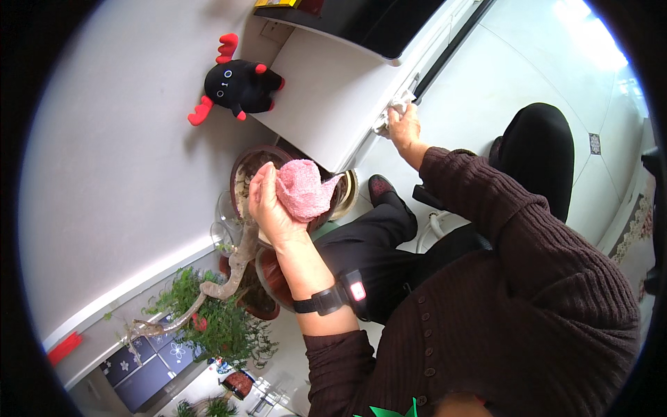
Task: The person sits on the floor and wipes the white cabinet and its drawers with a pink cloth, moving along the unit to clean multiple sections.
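My left hand [267, 201] is curled around a bunched pink fluffy cloth [304, 191], held up above some plant pots; a pointed corner of the cloth sticks out to the right. My right hand [405, 128] reaches out to the edge of a white cabinet [326, 97], its fingers closed on a crumpled white cloth [399, 104] pressed at that edge. The white cloth looks thin, and whether it is fabric or paper I cannot tell. A strap with a small lit device [357, 290] is on my left wrist.
A black plush toy [243, 87] with red antlers sits on the cabinet, near a dark glossy panel [361, 24]. Brown pots [271, 274], a twisted branch [236, 274] and green foliage [222, 323] stand along the wall to the left. Pale floor tiles [528, 69] lie right.
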The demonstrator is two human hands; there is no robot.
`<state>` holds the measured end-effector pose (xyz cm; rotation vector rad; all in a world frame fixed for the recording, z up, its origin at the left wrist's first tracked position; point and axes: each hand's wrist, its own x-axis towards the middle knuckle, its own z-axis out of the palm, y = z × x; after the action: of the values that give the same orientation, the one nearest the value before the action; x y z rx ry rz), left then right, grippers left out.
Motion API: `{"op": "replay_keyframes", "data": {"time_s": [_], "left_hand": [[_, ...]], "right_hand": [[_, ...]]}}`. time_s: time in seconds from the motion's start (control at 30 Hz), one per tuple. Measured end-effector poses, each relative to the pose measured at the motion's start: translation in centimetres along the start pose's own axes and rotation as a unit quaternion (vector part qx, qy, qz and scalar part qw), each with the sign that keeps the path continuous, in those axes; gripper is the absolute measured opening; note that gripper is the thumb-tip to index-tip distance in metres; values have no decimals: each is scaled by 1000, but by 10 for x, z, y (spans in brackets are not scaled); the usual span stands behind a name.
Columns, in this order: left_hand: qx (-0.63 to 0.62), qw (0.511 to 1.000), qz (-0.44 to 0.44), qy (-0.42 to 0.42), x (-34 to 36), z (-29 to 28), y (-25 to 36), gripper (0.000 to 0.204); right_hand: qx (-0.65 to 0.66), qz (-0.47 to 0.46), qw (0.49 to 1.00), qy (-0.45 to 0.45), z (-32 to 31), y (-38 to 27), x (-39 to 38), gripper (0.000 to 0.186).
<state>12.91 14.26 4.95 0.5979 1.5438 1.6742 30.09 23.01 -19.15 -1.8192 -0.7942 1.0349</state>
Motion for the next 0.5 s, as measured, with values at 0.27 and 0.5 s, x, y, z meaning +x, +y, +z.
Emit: {"op": "replay_keyframes", "data": {"time_s": [0.27,0.5], "left_hand": [[-6,1000,-1,-7,5,0,0,13],[7,1000,-8,-11,11,-6,-4,13]], "right_hand": [[81,39,972,-218,-8,20,-68,33],[44,234,880,-411,38,40,-51,12]]}}
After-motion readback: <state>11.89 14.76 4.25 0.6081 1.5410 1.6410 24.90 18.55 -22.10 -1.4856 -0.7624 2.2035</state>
